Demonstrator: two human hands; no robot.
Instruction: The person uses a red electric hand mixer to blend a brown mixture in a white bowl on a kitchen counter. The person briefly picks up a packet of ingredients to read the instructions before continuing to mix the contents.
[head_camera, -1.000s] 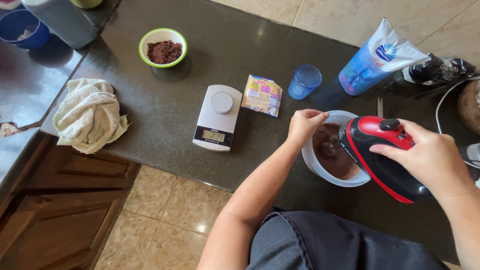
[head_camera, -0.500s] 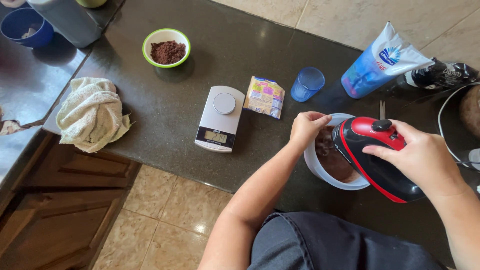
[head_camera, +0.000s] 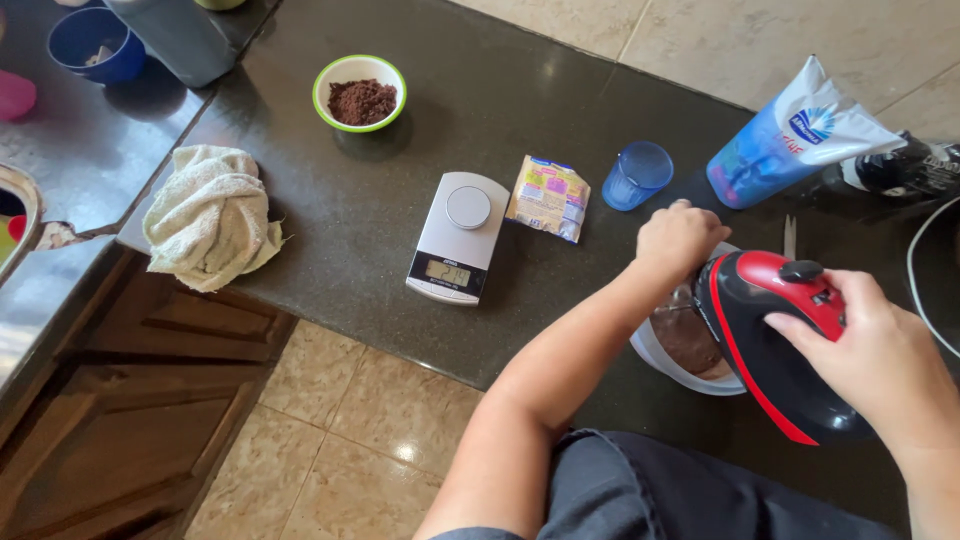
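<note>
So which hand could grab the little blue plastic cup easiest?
Probably the left hand: it rests on the white mixing bowl's rim, just below the blue plastic cup. The right hand is busy gripping the red-and-black hand mixer.

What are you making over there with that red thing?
A person holds a red and black hand mixer in the right hand, over a white bowl of brown batter. The left hand grips the bowl's far rim. Nearby on the dark counter sit a small kitchen scale, a packet, a blue cup and a green bowl of brown powder.
</note>
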